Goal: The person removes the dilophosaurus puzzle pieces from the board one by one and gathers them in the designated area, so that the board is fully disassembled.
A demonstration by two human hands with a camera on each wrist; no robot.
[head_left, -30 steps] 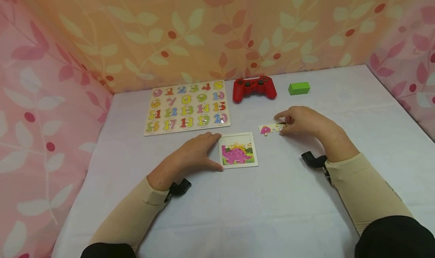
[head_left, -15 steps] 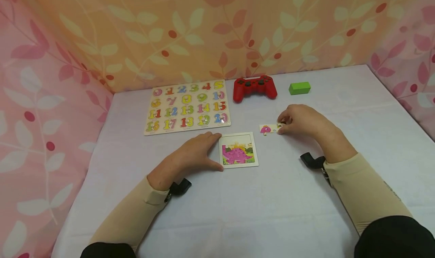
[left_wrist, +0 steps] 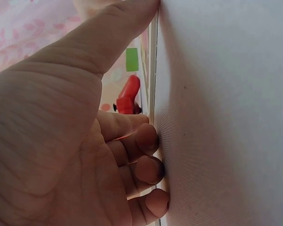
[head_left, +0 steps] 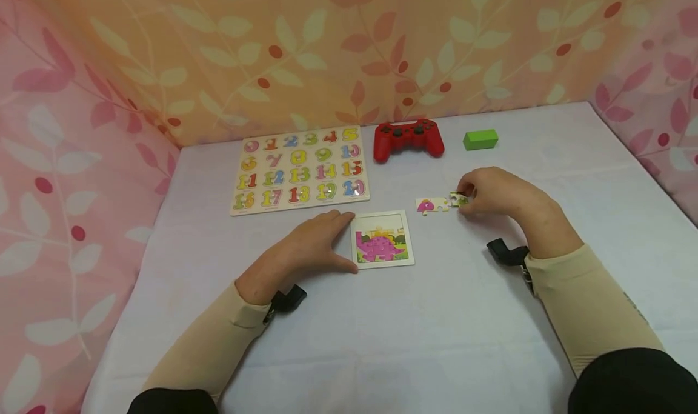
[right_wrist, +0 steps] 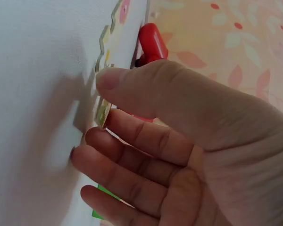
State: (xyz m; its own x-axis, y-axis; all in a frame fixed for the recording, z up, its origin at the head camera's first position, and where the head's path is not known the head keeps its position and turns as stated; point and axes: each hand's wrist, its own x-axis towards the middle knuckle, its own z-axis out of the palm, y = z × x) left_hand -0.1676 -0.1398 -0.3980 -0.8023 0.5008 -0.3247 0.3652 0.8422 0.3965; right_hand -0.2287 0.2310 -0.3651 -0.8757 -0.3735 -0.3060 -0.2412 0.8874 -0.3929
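In the head view, my left hand (head_left: 305, 250) rests against the left side of a small square jigsaw puzzle (head_left: 382, 244) showing a pink dinosaur. Its thumb and index tips touch the left corners, and the fingers are spread. To the right, my right hand (head_left: 493, 193) pinches a green-and-cream puzzle piece (head_left: 459, 199) between thumb and fingers. The right wrist view shows that piece (right_wrist: 102, 115) partly covered by the thumb. Just left of it lies a joined strip of pieces (head_left: 431, 205) with a pink dinosaur head. The frame's upper part shows a pale, bare backing.
A wooden number board (head_left: 300, 168) lies behind the left hand. At the back stand a red game controller (head_left: 409, 138) and a green block (head_left: 480, 139). A white cloth (head_left: 392, 341) covers the table, and floral curtains (head_left: 349, 50) hang around it.
My right hand has shifted slightly right, and a small gap shows between the pinched piece and the strip with the dinosaur head. The left hand has stayed at the puzzle.
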